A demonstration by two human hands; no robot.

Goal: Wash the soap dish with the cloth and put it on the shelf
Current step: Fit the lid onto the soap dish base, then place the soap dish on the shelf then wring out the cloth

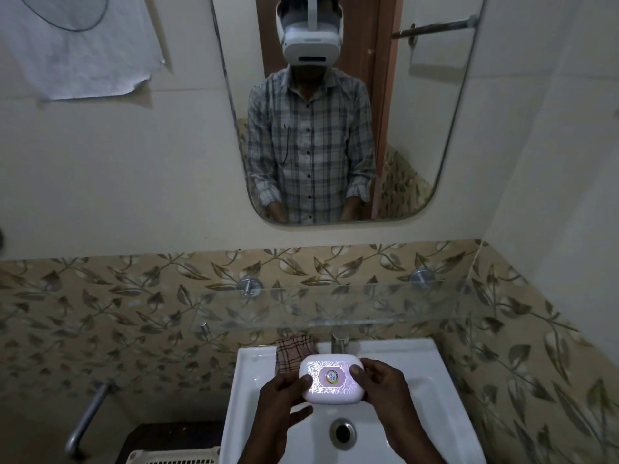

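A pink-white soap dish (331, 378) with a patterned lid is held over the white sink (445, 393). My left hand (284, 401) grips its left end and my right hand (382, 386) grips its right end. A brown checked cloth (293, 353) lies on the sink's back rim, just behind the dish and to the left of the tap (340, 341). Above the sink a clear glass shelf (335, 306) is fixed to the leaf-patterned tiles.
The drain (342, 433) lies in the basin below the dish. A mirror (335, 108) hangs above the shelf. A metal pipe (85, 418) and a white slatted basket (174, 457) are at the lower left. A side wall stands close on the right.
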